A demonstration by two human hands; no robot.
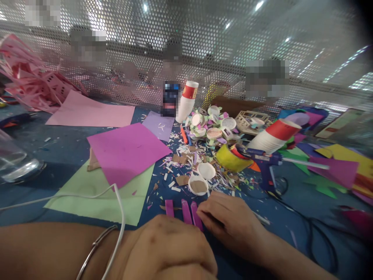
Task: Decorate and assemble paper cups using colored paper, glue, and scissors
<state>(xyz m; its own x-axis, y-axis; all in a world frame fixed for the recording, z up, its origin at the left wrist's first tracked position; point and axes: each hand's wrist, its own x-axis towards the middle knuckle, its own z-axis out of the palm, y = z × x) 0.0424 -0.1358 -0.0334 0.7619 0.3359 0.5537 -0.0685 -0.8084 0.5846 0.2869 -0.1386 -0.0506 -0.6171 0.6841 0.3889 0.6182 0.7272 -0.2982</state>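
- Left hand (pixel 171 249) is lying low in the foreground, fingers curled into a loose fist, knuckles up; whether anything is enclosed in it cannot be told. A thin metal bangle (pixel 96 247) is sitting on that forearm, and a white cable (pixel 119 221) is crossing over it.
- Right hand (pixel 230 221) is resting palm-down on the blue table surface (pixel 67 155), fingertips together and touching the rightmost of three flat purple craft strips (pixel 186 212) (the strips are lying side by side, just beyond both hands).
- Two small white paper cup bases (pixel 202 177) are lying just beyond the strips, amid paper scraps.
- A magenta foam sheet (pixel 128 151) is overlapping a pale green paper sheet (pixel 99 192) to the left.
- A blue glue gun (pixel 264 163) is lying near a tipped red-and-white paper cup (pixel 275 136), right of centre.
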